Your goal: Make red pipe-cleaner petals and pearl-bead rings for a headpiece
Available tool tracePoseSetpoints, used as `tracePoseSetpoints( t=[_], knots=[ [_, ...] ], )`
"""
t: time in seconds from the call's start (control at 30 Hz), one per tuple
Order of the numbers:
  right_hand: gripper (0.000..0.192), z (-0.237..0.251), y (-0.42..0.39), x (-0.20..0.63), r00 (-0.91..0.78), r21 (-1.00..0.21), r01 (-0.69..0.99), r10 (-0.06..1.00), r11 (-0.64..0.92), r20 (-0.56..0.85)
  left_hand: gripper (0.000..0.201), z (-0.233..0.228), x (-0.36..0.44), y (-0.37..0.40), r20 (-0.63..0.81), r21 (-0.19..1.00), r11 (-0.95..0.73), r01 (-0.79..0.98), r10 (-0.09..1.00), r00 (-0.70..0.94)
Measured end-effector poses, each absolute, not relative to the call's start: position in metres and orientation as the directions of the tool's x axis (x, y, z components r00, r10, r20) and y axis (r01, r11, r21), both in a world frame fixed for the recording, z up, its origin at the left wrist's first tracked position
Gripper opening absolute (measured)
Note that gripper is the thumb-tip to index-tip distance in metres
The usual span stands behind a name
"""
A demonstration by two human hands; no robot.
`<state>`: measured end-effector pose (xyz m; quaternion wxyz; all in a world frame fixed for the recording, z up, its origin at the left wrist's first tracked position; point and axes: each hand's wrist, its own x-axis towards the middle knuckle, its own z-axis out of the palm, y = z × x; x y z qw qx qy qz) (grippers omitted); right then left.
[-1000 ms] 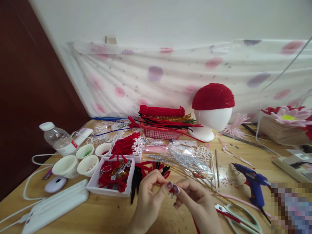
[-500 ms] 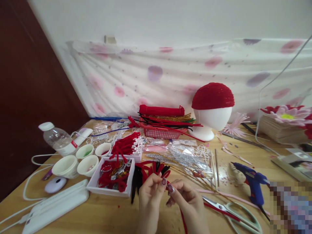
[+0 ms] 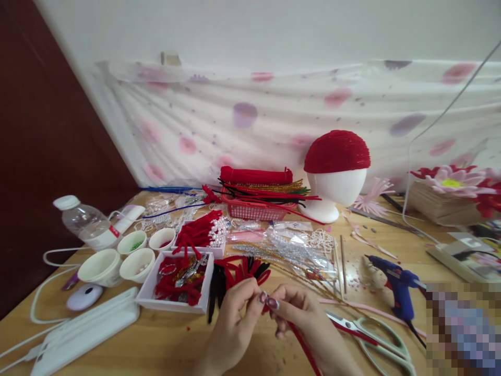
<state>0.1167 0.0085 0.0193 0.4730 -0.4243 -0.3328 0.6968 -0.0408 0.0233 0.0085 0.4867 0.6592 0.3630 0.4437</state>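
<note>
A red pipe cleaner [image 3: 303, 344] is pinched between my two hands near the front of the table, its loose length trailing down under my right hand. My left hand [image 3: 238, 318] is closed, thumb and forefinger on the pipe cleaner's end. Fingertip to fingertip with it, my right hand [image 3: 297, 313] grips the same piece; its exact shape there is hidden by my fingers. Just beyond lie looped red and black pipe cleaners [image 3: 246, 271]. To the left stands a white box [image 3: 174, 305] with red, gold and silver pieces. Scissors [image 3: 371, 334] lie open-bladed at the right.
Behind are a red basket [image 3: 254, 210] of pipe cleaners and a white foam head [image 3: 336, 188] in a red cap. Paper cups [image 3: 99, 269], a bottle [image 3: 84, 222] and a white power strip [image 3: 88, 334] stand left. A blue glue gun [image 3: 395, 284] rests right.
My hands have drawn their fingertips closer together on the pipe cleaner, and my wrists have spread apart. More of its trailing length shows below my right hand. The view has shifted slightly.
</note>
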Motion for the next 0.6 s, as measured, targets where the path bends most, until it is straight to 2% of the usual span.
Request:
tracePoseSetpoints(
  t=[0.17,0.3,0.37,0.43,0.53,0.6],
  knots=[
    [0.033,0.004,-0.001,0.087,0.077,-0.852,-0.498,0.971,-0.16,-0.227,0.034,-0.004,-0.021,0.012,0.276,0.959,-0.277,0.06,0.961,0.03],
    [0.035,-0.008,-0.004,0.082,0.164,-0.866,-0.495,0.97,-0.078,-0.181,0.034,-0.01,-0.02,0.01,0.278,0.959,-0.279,0.058,0.96,0.025],
    [0.034,-0.007,-0.003,0.091,0.099,-0.875,-0.469,0.977,-0.121,-0.188,0.034,-0.007,-0.027,0.013,0.24,0.969,-0.245,0.035,0.964,0.113],
    [0.032,-0.002,0.001,0.105,-0.038,-0.878,-0.43,0.976,-0.21,-0.214,0.035,0.0,-0.037,0.02,0.184,0.979,-0.203,0.035,0.939,0.291],
    [0.03,0.006,0.008,0.124,-0.278,-0.868,-0.346,0.922,-0.356,-0.268,0.036,0.016,-0.051,0.033,0.094,0.974,-0.195,0.112,0.804,0.587],
    [0.028,0.01,0.012,0.13,-0.353,-0.856,-0.322,0.89,-0.405,-0.288,0.037,0.024,-0.056,0.04,0.081,0.97,-0.212,0.12,0.744,0.663]
  ],
)
